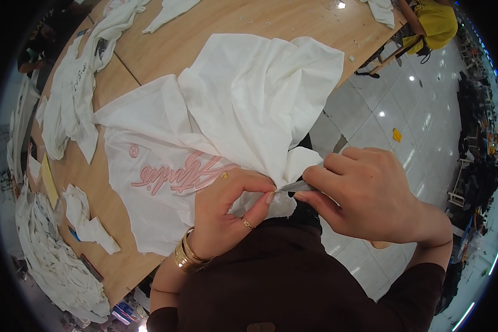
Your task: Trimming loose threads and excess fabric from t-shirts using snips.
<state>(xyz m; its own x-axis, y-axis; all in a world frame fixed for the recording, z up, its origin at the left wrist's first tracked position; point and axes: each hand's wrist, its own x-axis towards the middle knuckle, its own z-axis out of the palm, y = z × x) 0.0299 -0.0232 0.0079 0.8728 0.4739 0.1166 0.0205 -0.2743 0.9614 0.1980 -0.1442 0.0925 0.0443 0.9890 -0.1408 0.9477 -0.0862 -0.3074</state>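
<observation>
A white garment [260,88] with pink script lettering lies bunched over the table edge nearest me. My left hand [224,207], with rings and gold bangles, pinches a bit of its fabric between thumb and forefinger. My right hand [365,191] is closed round small grey metal thread snips [294,187]. Their tip points left and meets the cloth right at my left fingertips. Most of the snips is hidden inside my right fist. A loose flap of the garment hangs below the pinch, in front of my dark top.
On the wooden table [149,52], more white garments [74,91] lie at the left, with a large heap [55,265] at the near left. A yellow strip [49,182] lies beside them. At the far right, a person in yellow [434,25] sits above the tiled floor [404,116].
</observation>
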